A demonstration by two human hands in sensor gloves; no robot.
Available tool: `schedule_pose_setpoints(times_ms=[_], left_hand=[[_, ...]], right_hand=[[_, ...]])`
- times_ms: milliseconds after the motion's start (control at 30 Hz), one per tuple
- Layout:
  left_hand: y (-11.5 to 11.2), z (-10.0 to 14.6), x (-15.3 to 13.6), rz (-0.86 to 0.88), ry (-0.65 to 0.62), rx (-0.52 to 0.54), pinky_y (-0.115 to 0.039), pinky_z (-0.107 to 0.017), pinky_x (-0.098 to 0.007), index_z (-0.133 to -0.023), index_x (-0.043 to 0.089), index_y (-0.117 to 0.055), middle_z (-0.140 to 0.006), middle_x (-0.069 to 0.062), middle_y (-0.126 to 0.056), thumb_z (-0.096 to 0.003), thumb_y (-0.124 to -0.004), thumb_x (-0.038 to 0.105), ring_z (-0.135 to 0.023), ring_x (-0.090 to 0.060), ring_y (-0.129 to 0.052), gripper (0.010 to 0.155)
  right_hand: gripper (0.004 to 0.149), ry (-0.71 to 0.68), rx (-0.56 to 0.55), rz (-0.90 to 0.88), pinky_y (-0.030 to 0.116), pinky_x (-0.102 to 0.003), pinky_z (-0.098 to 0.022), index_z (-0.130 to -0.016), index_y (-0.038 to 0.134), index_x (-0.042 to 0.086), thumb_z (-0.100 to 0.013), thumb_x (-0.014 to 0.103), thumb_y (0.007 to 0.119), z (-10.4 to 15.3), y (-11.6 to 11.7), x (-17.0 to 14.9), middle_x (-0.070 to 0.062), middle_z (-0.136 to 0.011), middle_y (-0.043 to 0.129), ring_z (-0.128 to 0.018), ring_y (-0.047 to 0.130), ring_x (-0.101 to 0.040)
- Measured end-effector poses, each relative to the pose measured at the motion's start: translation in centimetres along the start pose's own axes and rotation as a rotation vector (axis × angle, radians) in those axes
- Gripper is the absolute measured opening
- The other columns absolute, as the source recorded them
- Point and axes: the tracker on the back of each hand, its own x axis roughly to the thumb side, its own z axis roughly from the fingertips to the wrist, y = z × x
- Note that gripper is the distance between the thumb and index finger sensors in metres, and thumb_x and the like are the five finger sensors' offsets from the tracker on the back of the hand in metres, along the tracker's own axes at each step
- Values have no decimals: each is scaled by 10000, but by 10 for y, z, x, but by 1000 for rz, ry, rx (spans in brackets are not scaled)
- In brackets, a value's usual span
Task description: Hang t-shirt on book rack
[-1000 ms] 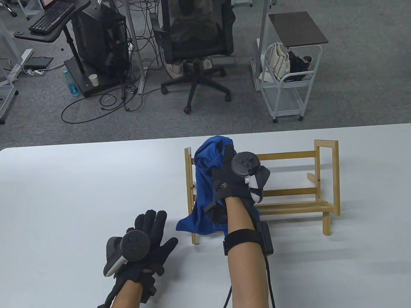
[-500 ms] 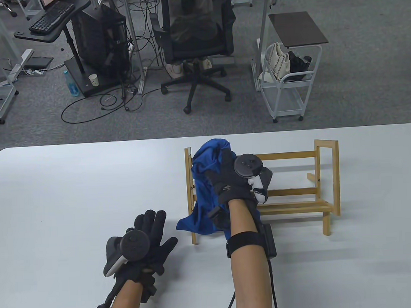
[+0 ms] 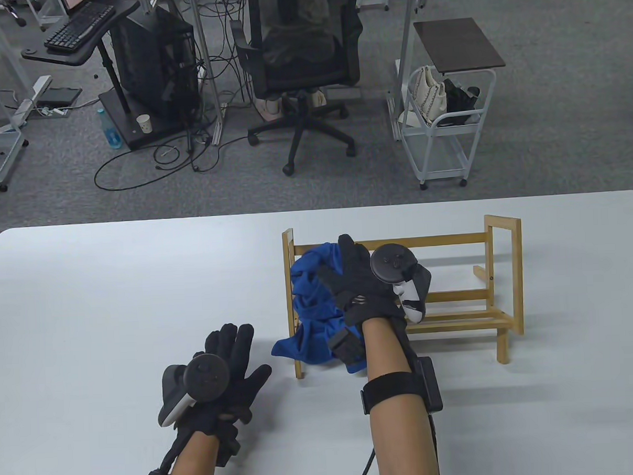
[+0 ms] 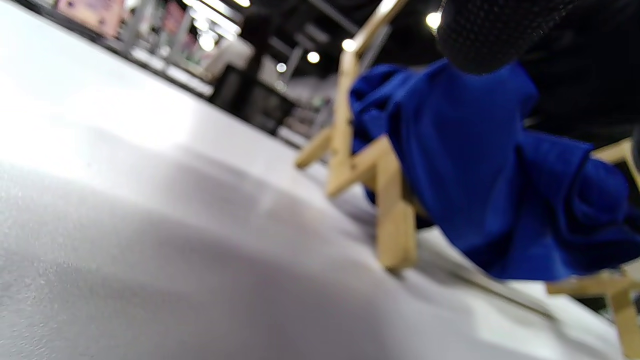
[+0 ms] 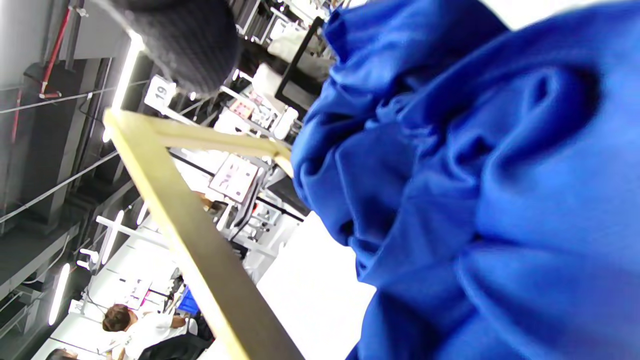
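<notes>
The blue t-shirt (image 3: 311, 295) is bunched at the left end of the wooden book rack (image 3: 453, 238), and a fold spills out onto the table past the front left leg. My right hand (image 3: 333, 258) lies over the bundle with its fingers stretched out toward the top rail. In the right wrist view a fingertip (image 5: 185, 45) is clear of the shirt (image 5: 475, 175), beside a rack rail (image 5: 190, 225). My left hand (image 3: 248, 350) rests flat on the white table (image 3: 89, 310), fingers spread and empty, left of the rack. The left wrist view shows the shirt (image 4: 475, 165) behind a rack leg (image 4: 395, 220).
The right half of the rack holds nothing. Beyond the table's far edge, an office chair (image 3: 300, 54), a white cart (image 3: 438, 132) and a keyboard stand (image 3: 76, 27) stand on the floor.
My right hand has moved down and a little right, and its fingers have straightened. The shirt bundle has dropped from above the top rail to below it. The left hand has stayed still.
</notes>
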Motion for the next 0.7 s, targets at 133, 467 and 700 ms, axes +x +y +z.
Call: schedule_pose_setpoints(times_ms=[133,467,700], left_hand=[[1,0,1,-8,-2,4,-264,-710,-706,-1171,354,-183,-1235,-170,-187,-595,-623,671,-1118,-490,-186,791],[6,0,-2,-22,18,18,-260,-712,-707,-1174,354,-190,-1237,-168,-189,-595,-625,669,-1121,-487,-185,789],[11,-2,0,-41,38,7,-267,-718,-704,-1180,348,-221,-1243,-165,-225,-598,-625,668,-1129,-472,-226,779]], right_hand=[[730,-15,-37,-23,344,-736,-709,-1150,310,276,-602,415,771,13,-16,1,-227,-1163,243,-1060,281,-548],[692,-78,-164,95,327,-724,-714,-1149,381,255,-598,396,776,61,-48,-13,-222,-1162,295,-1065,285,-530],[672,-171,-176,208,310,-720,-711,-1147,420,242,-599,402,773,93,-46,-29,-226,-1160,334,-1069,278,-515]])
